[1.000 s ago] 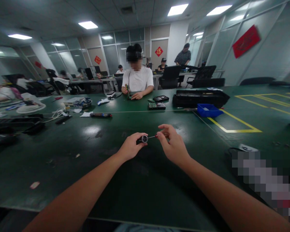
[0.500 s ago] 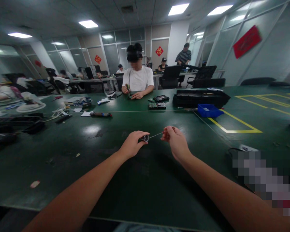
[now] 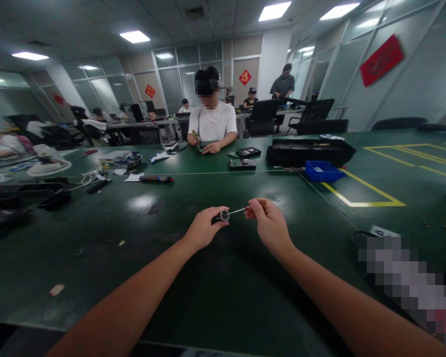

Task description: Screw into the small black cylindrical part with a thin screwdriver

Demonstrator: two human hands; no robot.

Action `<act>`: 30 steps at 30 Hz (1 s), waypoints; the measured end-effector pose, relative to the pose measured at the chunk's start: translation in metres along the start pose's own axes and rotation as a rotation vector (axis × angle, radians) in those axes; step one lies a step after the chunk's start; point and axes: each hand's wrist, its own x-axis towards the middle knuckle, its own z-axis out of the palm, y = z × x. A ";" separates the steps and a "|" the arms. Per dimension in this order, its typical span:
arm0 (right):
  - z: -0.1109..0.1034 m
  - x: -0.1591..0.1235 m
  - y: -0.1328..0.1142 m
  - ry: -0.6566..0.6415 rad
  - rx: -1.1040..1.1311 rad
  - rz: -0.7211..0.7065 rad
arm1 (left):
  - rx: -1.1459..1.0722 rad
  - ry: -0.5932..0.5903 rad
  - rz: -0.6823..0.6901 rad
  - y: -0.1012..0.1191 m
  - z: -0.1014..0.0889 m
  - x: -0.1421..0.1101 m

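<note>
My left hand (image 3: pixel 205 225) pinches a small round part (image 3: pixel 224 216) between thumb and fingers; its ring-shaped open end faces me and its inside is dark. In my right hand (image 3: pixel 269 222) is a thin screwdriver (image 3: pixel 238 211), its slim metal shaft pointing left at the round part. The shaft's tip reaches the ring's opening, though I cannot tell how deep it goes. My fingers hide most of the screwdriver's handle. Both hands are held above the green table (image 3: pixel 208 297).
Across the table a person in a white shirt (image 3: pixel 212 124) works with a tool. Hard drives (image 3: pixel 242 164), a long black tray (image 3: pixel 308 150) and a blue bin (image 3: pixel 323 171) stand ahead. A dark cylindrical tool (image 3: pixel 156 179) lies left, near cables (image 3: pixel 92 176). Paper scraps (image 3: pixel 57 289) lie nearer.
My right hand has moved slightly left, bringing the screwdriver's tip from beside the round part to its opening. My left hand keeps its hold.
</note>
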 end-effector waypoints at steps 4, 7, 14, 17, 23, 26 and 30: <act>-0.001 0.000 -0.003 -0.002 -0.051 0.000 | -0.012 -0.006 -0.027 0.001 0.000 0.000; -0.003 -0.001 -0.007 -0.010 -0.112 -0.007 | -0.022 -0.025 -0.041 0.000 0.001 0.001; -0.012 0.003 -0.005 -0.033 -0.446 -0.080 | -0.089 -0.010 -0.038 -0.005 0.005 0.005; -0.014 0.005 -0.001 -0.038 -0.483 -0.106 | -0.101 -0.011 -0.043 -0.008 0.006 0.007; -0.013 0.005 0.005 -0.074 -0.435 -0.102 | -0.122 -0.020 -0.078 -0.009 0.005 0.010; -0.012 0.004 0.005 -0.077 -0.426 -0.107 | -0.125 -0.028 -0.100 -0.009 0.004 0.011; -0.010 0.005 0.004 -0.060 -0.426 -0.107 | -0.114 -0.032 -0.125 -0.010 0.004 0.012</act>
